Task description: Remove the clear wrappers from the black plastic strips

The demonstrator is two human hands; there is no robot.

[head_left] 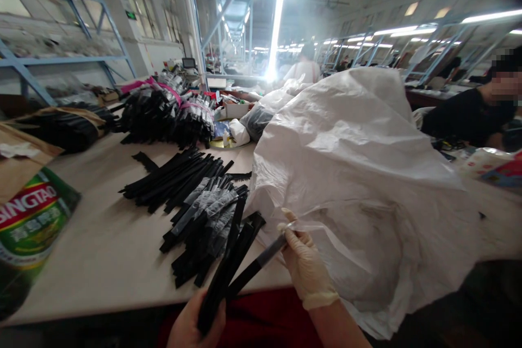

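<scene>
L hand [196, 322], bare, sits at the near edge of the tabletop [101, 250], fingers closed round a fanned bunch of black strips [228, 266], gripped at their lower ends so the tops splay up and away. R hand [305, 266], in a thin cream glove, is pinched shut on one sleeved strip [261, 262], thumb and forefinger at its upper end where a clear film sleeve [297, 225] trails off toward the big white sack [359, 185]. Judgement: best to keep the bunch square in the L hand w/ ends level, pinch the film near its mouth not mid-length, and keep the strip straight so the sleeve doesn't bunch or snag on the sack. Strips look flat, narrow, long, matte black, prob. plastic; some in the loose pile [204, 228] just beyond the hands are already in glossy film and read greyish. A 2nd bare-strip pile [171, 179] lies further in, mid tabletop. Tied bundles [167, 111] w/ pink bands are stacked toward the far edge. Sack is woven-looking, crinkly, slumped over the right side. Green printed carton [30, 223] at the left edge; another person [468, 114] sits beyond the far right corner.
</scene>
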